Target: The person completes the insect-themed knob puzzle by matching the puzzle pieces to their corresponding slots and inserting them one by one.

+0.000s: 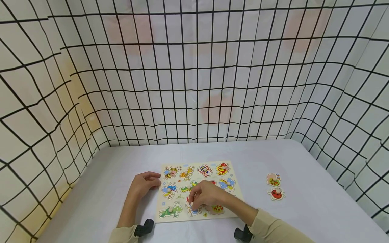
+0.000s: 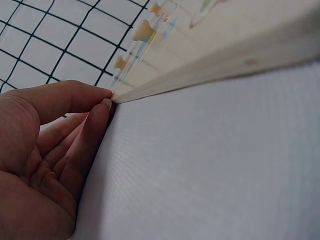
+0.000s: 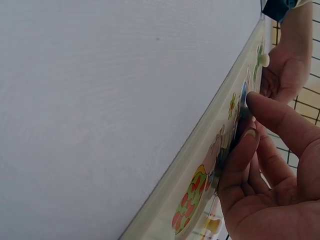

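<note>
A cream puzzle board (image 1: 185, 218) with several insect-shaped knob pieces lies flat on the table. My right hand (image 1: 208, 194) is over its bottom row, thumb and fingertips pinching the knob of a blue-and-red insect puzzle piece (image 1: 193, 212). Fingers cover part of that piece, so how fully it sits in its slot cannot be told. At the board's left edge rests my left hand (image 1: 145, 185); in the left wrist view its thumb (image 2: 75, 97) and a fingertip touch the board's side. A green grasshopper piece (image 1: 171, 210) lies left of the right hand.
Two loose pieces lie on the white table (image 1: 304, 189) right of the board: a ladybug (image 1: 277, 194) and a red-and-green spotted one (image 1: 274, 180). A white wall with a black grid (image 1: 197, 91) encloses the back and sides.
</note>
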A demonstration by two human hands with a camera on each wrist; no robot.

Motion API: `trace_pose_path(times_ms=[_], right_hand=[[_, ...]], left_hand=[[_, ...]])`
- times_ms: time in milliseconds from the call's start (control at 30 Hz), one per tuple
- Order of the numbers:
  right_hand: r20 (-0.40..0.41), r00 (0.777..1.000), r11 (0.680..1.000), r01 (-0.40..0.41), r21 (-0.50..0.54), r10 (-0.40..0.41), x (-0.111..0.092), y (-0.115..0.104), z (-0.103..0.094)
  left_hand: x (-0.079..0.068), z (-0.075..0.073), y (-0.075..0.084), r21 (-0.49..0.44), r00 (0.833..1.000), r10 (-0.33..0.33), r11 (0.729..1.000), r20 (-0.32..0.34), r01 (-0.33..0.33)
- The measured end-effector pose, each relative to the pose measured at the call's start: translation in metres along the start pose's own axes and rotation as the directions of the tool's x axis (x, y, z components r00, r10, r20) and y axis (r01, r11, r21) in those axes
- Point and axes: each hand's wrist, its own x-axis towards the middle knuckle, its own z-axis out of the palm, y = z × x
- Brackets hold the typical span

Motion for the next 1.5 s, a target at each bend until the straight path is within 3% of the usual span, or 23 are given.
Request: trace_pose_path(times_ms=[567, 800, 1500], right_hand=[[0.019, 1.0, 1.0, -0.018, 0.019, 0.018, 0.001, 0.004, -0.008], [0.019, 1.0, 0.996, -0.001, 0.093, -0.001, -0.003, 0.007, -0.016], [-0.12, 0.993, 1.0, -0.015, -0.014, 0.014, -0.014, 0.024, -0.061]], left_hand=[[0.0, 0.0, 0.0, 0.01, 1.0, -0.017, 1.0, -0.002, 0.017], [0.001, 0.0, 0.002, 0.005, 1.0, -0.024, 1.0, -0.001, 0.024], [0.002, 0.002, -0.003, 0.004, 1.0, 0.003, 1.0, -0.008, -0.003]])
